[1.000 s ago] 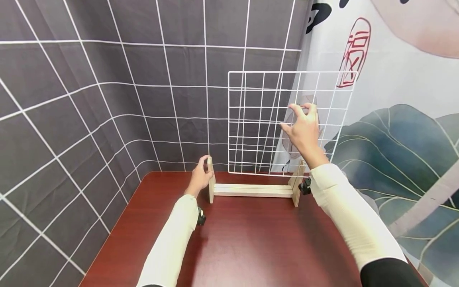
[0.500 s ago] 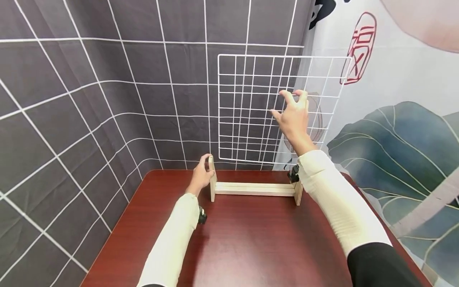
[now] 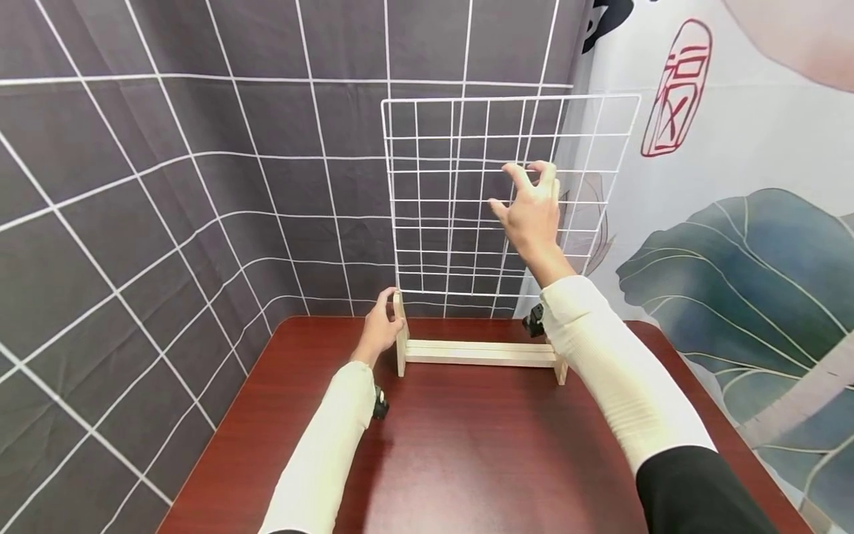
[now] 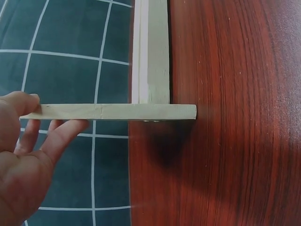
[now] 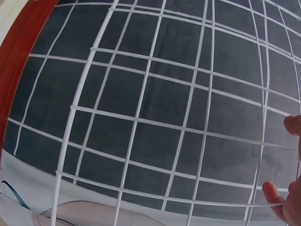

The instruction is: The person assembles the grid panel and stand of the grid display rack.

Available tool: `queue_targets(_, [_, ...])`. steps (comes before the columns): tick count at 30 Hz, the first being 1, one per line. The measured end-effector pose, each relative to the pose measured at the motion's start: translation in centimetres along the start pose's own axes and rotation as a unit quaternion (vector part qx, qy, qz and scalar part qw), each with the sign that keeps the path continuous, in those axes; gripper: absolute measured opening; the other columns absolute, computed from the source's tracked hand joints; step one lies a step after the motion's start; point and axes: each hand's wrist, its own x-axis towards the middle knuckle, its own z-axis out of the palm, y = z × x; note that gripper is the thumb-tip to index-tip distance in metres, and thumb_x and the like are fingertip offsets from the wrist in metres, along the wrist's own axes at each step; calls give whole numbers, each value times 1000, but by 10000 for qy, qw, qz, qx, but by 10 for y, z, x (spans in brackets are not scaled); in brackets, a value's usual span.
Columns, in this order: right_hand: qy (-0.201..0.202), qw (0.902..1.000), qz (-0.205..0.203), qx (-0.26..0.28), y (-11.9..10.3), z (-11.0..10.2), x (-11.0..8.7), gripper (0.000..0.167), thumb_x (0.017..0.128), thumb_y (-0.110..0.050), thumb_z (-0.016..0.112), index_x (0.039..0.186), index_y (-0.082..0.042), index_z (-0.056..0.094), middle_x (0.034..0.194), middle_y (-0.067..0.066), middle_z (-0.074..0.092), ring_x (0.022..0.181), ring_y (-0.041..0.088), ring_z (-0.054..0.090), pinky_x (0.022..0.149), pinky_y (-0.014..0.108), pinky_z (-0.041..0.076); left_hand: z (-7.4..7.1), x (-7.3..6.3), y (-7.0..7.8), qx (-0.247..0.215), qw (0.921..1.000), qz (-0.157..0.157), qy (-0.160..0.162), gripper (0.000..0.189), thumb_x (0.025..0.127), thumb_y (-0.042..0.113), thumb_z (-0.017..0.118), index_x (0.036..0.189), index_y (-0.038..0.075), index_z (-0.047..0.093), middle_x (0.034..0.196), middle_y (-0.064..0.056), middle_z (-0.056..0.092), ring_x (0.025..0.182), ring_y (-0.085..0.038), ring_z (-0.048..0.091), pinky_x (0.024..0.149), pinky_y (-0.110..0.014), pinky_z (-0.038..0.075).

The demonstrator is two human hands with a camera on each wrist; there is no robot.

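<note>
Gripping one white grid panel [image 3: 478, 200] by its wires, the right hand [image 3: 532, 215] holds it above one wooden stand [image 3: 480, 352] on the bench [image 3: 467, 445]; the left hand [image 3: 379, 326] pinches the stand's left upright [image 4: 113, 111]. The stand looks assembled, with two uprights [image 3: 561, 371] and one crossbar [image 4: 158, 52]; the panel appears not yet seated in it. Whether the two touch, I cannot tell.

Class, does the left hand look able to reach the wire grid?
Probably yes: the wire grid looks near, nothing visible between, but the left hand must first release the wooden stand.
</note>
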Motion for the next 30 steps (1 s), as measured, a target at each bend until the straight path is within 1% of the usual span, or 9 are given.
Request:
queue_targets(4, [-3, 10000, -16, 9, -2, 2, -2, 54, 77, -24, 88, 126, -20, 65, 136, 21, 48, 112, 45, 55, 88, 57, 53, 0, 1, -1, 41, 10000, -13, -12, 71, 86, -5, 66, 149, 18, 42, 126, -22, 67, 101, -35, 69, 92, -50, 57])
queue_targets(9, [-5, 10000, -7, 10, 1, 4, -6, 55, 77, -23, 88, 126, -20, 64, 136, 21, 48, 114, 45, 54, 89, 56, 53, 1, 2, -1, -9, 9999, -101, -68, 72, 87, -5, 66, 149, 21, 42, 128, -21, 67, 102, -35, 69, 91, -49, 58])
queue_targets(14, [-17, 10000, 56, 60, 4, 8, -12, 54, 77, -23, 88, 125, -20, 65, 135, 21, 48, 112, 44, 54, 86, 56, 53, 0, 3, -2, -34, 9999, -112, -70, 72, 87, -5, 66, 149, 22, 42, 126, -20, 67, 102, -34, 68, 90, -48, 59])
queue_targets(18, [-16, 9999, 80, 87, 6, 11, -18, 53, 76, -21, 88, 124, -20, 66, 134, 20, 49, 110, 43, 54, 83, 56, 53, 0, 4, -2, 14, 10000, -56, -28, 71, 87, -4, 66, 149, 20, 42, 124, -19, 68, 100, -32, 68, 88, -46, 59])
queue_targets(26, [-30, 9999, 97, 113, 13, 19, -34, 54, 74, -20, 88, 123, -19, 67, 134, 21, 49, 110, 42, 55, 80, 56, 53, -1, 1, -1, -83, 9999, -93, -96, 71, 88, -3, 67, 151, 18, 41, 127, -21, 67, 106, -35, 70, 94, -49, 57])
queue_targets(30, [-71, 9998, 157, 96, 16, 22, -41, 54, 75, -21, 89, 124, -20, 66, 135, 21, 49, 109, 41, 54, 80, 55, 54, 0, 2, -2, -87, 9999, -80, -89, 71, 88, -3, 67, 151, 19, 41, 127, -20, 67, 107, -36, 70, 94, -49, 57])
